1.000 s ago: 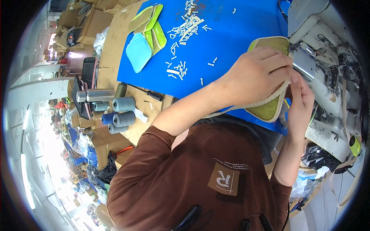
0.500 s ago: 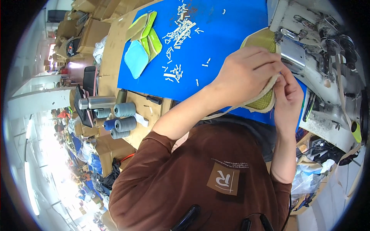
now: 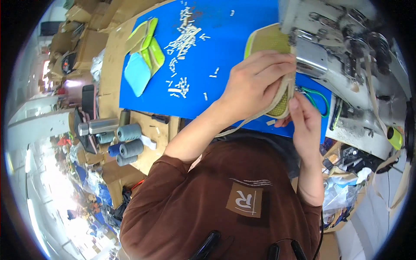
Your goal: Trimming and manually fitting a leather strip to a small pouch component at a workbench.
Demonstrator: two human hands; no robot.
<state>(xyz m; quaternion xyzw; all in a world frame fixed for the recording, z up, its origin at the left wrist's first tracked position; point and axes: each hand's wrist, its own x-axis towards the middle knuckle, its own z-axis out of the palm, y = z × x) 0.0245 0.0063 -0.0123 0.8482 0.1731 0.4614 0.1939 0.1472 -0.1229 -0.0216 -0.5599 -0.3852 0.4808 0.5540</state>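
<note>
A yellow-green mesh fabric piece (image 3: 267,38) with a beige binding strip along its edge lies at the sewing machine (image 3: 310,58). My left hand (image 3: 260,80) is closed on this piece from above, fingers bent over its bound edge. On the near right side of the edge, my right hand (image 3: 307,123) pinches the binding between thumb and fingers. Part of the fabric is hidden under my left hand. A loose tail of binding (image 3: 240,125) trails toward my body. Green-handled scissors (image 3: 324,104) show just beyond my right fingers; whether they touch is unclear.
Blue and lime fabric pieces (image 3: 138,73) lie on the blue tabletop (image 3: 203,56), near scattered pale scraps (image 3: 184,43). To the left stand thread cones (image 3: 130,148) and a steel flask (image 3: 99,126). A beige strip (image 3: 372,82) hangs by the machine.
The whole view has shifted, so the table sits further left. My right hand has come down along the fabric edge, and the green-handled scissors now show.
</note>
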